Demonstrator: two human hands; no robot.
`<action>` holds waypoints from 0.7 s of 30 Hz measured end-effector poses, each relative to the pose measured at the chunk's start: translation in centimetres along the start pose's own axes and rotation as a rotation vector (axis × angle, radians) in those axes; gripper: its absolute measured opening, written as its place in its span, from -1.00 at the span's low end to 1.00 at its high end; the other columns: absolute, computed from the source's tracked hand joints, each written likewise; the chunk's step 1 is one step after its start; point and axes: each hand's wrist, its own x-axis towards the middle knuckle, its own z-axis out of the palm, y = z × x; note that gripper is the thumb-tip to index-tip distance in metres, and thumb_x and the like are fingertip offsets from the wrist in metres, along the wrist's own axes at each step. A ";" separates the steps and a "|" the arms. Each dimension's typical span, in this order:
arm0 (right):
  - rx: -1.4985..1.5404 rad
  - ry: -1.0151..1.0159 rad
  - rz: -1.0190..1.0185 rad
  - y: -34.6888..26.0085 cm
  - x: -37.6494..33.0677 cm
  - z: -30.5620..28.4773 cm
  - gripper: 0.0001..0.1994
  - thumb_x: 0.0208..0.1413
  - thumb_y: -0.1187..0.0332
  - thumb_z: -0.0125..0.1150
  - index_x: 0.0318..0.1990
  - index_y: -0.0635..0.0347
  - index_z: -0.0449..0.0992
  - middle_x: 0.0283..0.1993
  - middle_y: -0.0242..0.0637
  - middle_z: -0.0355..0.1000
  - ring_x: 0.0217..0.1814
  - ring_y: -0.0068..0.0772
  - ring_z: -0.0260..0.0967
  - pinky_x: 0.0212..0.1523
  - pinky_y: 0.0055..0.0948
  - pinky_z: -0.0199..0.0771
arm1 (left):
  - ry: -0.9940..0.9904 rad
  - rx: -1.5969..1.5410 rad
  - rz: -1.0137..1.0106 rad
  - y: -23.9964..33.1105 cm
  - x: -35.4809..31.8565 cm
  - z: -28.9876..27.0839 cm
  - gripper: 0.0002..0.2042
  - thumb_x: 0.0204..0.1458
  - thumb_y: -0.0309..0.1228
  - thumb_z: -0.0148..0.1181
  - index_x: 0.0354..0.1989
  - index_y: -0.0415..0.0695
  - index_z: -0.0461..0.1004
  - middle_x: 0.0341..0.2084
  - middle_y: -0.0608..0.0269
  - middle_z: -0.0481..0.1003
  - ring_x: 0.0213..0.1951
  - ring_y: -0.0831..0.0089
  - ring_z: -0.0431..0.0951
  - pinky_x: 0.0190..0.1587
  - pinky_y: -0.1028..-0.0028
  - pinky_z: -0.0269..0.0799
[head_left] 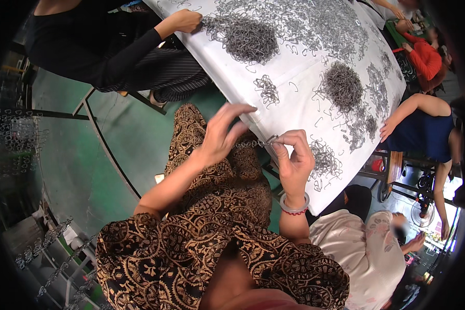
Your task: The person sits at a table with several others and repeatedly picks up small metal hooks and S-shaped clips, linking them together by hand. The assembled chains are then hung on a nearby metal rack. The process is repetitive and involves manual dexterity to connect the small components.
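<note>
My right hand pinches a small bent metal wire hook just off the edge of a white table. My left hand is beside it with fingers spread, its fingertips touching a short chain of linked hooks that hangs from the held piece. A small pile of loose wire hooks lies on the table right next to my right hand. A bracelet circles my right wrist. My lap in brown patterned cloth is below both hands.
Bigger heaps of grey wire hooks cover the table. Other people sit around it: a black-sleeved hand at the far left edge, a hand at the right edge, a person in red beyond. Linked chains hang at lower left over green floor.
</note>
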 end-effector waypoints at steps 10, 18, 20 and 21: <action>0.018 -0.046 -0.021 -1.5 0.8 0.8 -0.88 -0.10 0.59 0.33 -0.41 0.30 0.48 -0.41 -0.27 0.39 -0.33 -0.29 0.28 -0.28 -0.42 0.30 | -0.439 0.647 0.502 -12.1 14.3 12.5 -0.94 -0.07 -0.54 0.14 -0.45 -0.25 0.53 -0.40 0.07 0.49 -0.22 0.15 0.51 -0.23 0.27 0.54; 0.094 0.001 0.034 -1.9 1.2 0.9 -0.90 -0.03 0.65 0.27 -0.36 0.39 0.47 -0.36 -0.22 0.38 -0.27 -0.36 0.29 -0.19 -0.47 0.29 | -0.406 0.517 0.166 -9.3 13.9 12.0 -0.84 -0.01 -0.63 -0.02 -0.32 -0.42 0.48 -0.34 -0.16 0.50 -0.21 0.00 0.53 -0.19 0.20 0.54; 0.133 0.016 0.038 -1.5 1.2 0.9 -0.92 0.00 0.66 0.25 -0.35 0.40 0.47 -0.33 -0.22 0.38 -0.26 -0.40 0.30 -0.17 -0.51 0.31 | -0.289 0.374 0.160 -7.6 13.7 9.4 -0.81 0.02 -0.62 -0.03 -0.27 -0.39 0.50 -0.33 -0.17 0.53 -0.23 -0.01 0.55 -0.18 0.19 0.53; 0.145 0.013 0.024 -1.2 1.2 0.9 -0.94 0.04 0.67 0.21 -0.34 0.41 0.46 -0.31 -0.22 0.38 -0.25 -0.43 0.29 -0.17 -0.53 0.30 | -0.264 0.307 0.124 -6.4 13.7 8.0 -0.80 0.04 -0.61 -0.04 -0.24 -0.38 0.51 -0.32 -0.17 0.54 -0.24 -0.02 0.56 -0.17 0.19 0.52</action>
